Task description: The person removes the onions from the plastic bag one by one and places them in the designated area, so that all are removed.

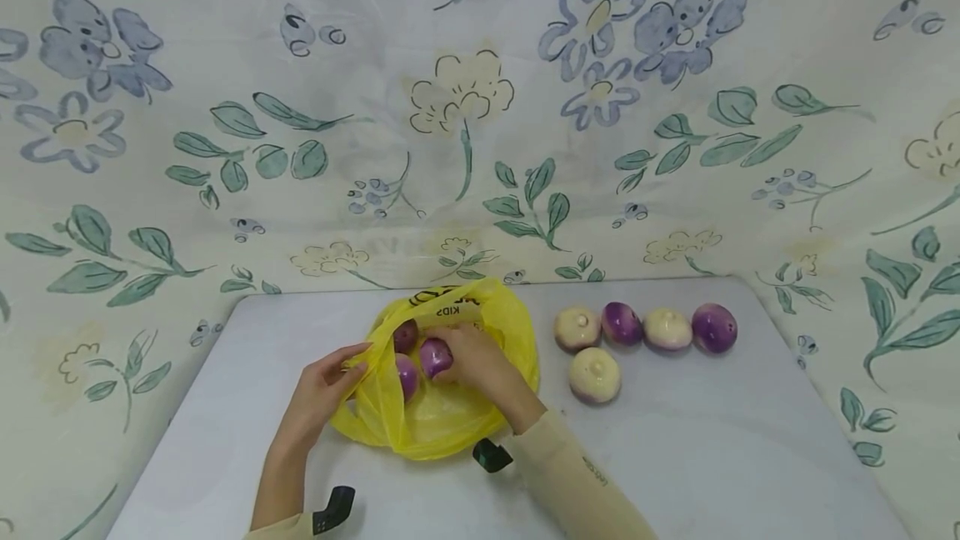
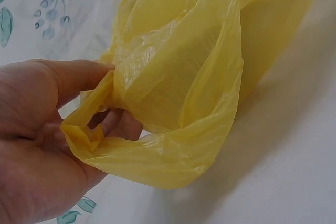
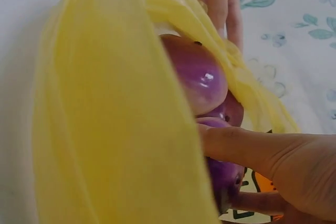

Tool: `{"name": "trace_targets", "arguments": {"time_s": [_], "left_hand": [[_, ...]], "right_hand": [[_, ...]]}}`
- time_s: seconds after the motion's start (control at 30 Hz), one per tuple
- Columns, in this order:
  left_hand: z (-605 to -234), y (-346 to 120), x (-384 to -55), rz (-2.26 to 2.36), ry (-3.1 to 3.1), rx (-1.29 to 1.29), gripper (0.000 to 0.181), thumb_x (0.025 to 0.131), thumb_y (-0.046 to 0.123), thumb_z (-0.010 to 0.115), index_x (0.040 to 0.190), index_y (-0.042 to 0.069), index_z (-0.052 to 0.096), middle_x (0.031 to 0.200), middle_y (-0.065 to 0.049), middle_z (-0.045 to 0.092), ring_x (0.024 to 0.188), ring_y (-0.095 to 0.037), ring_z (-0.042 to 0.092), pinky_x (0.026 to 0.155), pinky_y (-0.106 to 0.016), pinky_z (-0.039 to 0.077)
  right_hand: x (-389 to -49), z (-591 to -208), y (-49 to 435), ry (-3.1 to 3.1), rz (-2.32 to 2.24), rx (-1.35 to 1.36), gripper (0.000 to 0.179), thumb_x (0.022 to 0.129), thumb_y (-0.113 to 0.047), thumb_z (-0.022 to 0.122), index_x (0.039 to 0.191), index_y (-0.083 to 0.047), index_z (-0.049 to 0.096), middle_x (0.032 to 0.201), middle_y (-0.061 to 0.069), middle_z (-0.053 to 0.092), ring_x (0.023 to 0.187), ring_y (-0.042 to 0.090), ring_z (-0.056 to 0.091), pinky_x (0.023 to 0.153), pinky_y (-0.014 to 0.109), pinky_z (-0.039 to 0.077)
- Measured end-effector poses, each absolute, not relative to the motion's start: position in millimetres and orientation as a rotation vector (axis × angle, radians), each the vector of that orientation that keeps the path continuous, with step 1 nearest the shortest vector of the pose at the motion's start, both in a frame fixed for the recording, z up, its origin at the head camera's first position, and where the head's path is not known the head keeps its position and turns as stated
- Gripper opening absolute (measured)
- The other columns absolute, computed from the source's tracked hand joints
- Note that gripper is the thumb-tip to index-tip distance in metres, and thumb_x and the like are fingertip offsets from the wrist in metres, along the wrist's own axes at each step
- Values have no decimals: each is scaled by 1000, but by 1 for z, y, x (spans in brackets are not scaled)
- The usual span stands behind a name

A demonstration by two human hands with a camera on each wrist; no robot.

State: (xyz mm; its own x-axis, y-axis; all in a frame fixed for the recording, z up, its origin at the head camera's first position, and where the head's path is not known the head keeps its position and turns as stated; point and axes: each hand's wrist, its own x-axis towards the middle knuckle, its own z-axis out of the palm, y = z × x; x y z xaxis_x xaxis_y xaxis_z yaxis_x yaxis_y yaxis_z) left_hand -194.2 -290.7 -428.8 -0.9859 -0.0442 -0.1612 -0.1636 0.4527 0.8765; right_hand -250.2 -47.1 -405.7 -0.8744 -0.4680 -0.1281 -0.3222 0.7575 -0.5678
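Note:
A yellow plastic bag (image 1: 442, 436) lies on the table with its mouth held apart. My left hand (image 1: 321, 394) pinches the bag's left edge; in the left wrist view the thumb and fingers grip the bag's handle loop (image 2: 157, 163). Inside the bag, my right hand (image 1: 476, 357) holds a purple-and-white turnip (image 1: 435, 358), its thumb and fingers on opposite sides. Beside it in the bag are a second turnip (image 1: 407, 377) and a darker one (image 1: 405, 335). The right wrist view shows the held turnip (image 3: 223, 177) partly hidden by the bag's wall.
Several turnips stand to the right of the bag, among them a whitish one (image 1: 596, 375) in front and a purple one (image 1: 715, 328) at the far right. The white table (image 1: 675, 457) ends at a flower-patterned cloth (image 1: 525, 123) behind.

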Motion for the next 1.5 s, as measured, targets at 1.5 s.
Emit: {"name": "trace_targets", "arguments": {"time_s": [1.5], "left_hand": [[-425, -288, -194, 1542, 2577, -239, 44, 99, 32, 57, 140, 16, 54, 137, -14, 57, 108, -18, 62, 84, -17, 54]], "right_hand": [[-214, -382, 26, 2752, -1007, -683, 69, 81, -38, 80, 142, -33, 49, 136, 6, 56, 119, 26, 59, 100, 46, 51]]}}
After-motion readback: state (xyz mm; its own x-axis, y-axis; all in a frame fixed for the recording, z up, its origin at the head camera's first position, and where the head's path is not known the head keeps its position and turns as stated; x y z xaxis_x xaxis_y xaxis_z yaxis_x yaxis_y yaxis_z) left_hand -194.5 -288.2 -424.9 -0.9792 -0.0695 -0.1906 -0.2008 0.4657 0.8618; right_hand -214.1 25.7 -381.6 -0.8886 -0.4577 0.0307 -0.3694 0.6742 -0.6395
